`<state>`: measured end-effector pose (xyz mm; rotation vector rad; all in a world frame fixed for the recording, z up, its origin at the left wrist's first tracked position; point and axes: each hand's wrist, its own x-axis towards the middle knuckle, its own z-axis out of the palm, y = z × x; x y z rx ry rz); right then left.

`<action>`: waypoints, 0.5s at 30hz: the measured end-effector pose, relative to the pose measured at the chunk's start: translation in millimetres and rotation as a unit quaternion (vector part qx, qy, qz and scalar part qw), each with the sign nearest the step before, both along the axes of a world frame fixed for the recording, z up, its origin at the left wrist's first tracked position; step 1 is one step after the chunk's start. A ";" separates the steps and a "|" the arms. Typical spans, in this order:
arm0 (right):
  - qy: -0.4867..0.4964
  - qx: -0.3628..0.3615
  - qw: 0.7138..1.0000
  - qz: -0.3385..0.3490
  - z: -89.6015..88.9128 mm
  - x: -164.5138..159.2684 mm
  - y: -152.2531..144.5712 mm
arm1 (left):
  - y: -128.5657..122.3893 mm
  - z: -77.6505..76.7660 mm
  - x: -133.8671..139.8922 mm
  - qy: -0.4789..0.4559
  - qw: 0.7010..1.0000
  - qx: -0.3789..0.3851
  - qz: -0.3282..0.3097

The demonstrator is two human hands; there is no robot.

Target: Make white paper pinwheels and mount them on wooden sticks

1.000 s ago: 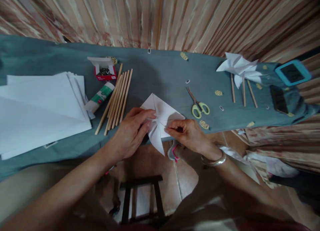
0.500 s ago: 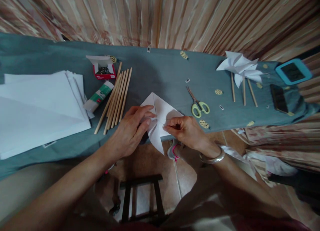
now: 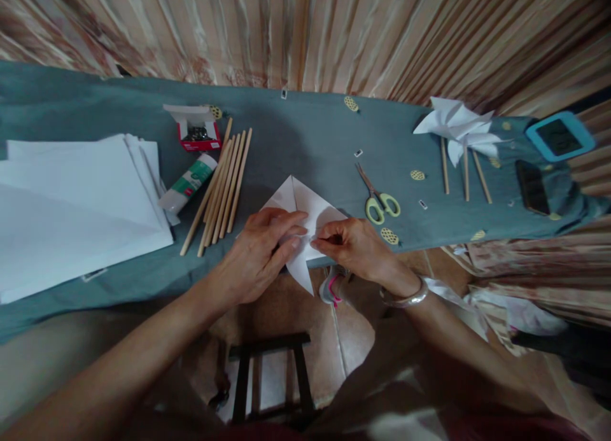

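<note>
A partly folded white paper pinwheel [image 3: 312, 202] lies at the table's front edge, with one curved blade hanging over the edge. My left hand [image 3: 262, 253] rests over its left side, fingers and thumb pinching the folded paper near the centre. My right hand [image 3: 351, 244], with a bracelet at the wrist, is closed in a pinch on the paper just right of the centre. The exact spot under its fingertips is hidden. To the right of the paper lie scissors [image 3: 377, 199] with light green handles, their blades pointing away from me.
Left stand a stack of white paper [image 3: 76, 212], a green and white tube [image 3: 188, 183], a red box of small dark pieces [image 3: 198, 135] and several wooden sticks [image 3: 224, 186]. Far right are finished pinwheels [image 3: 461, 126], a phone [image 3: 532, 186] and a blue-framed device [image 3: 561, 137]. A dark stool [image 3: 270, 349] stands below.
My left hand has shifted right, bringing its fingertips over the pinwheel's centre and close to my right fingertips. My right hand has barely moved.
</note>
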<state>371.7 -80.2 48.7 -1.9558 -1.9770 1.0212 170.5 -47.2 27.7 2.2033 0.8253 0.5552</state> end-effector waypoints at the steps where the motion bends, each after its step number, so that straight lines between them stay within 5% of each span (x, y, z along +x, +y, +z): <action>1: -0.001 -0.001 1.000 0.000 0.0 -0.1 0.2 | -0.1 -1.1 0.2 0.003 1.000 0.008 -0.001; 15: -0.008 0.006 1.000 0.003 -0.2 -0.4 0.3 | -5.4 -4.2 12.6 0.062 0.985 0.154 -0.038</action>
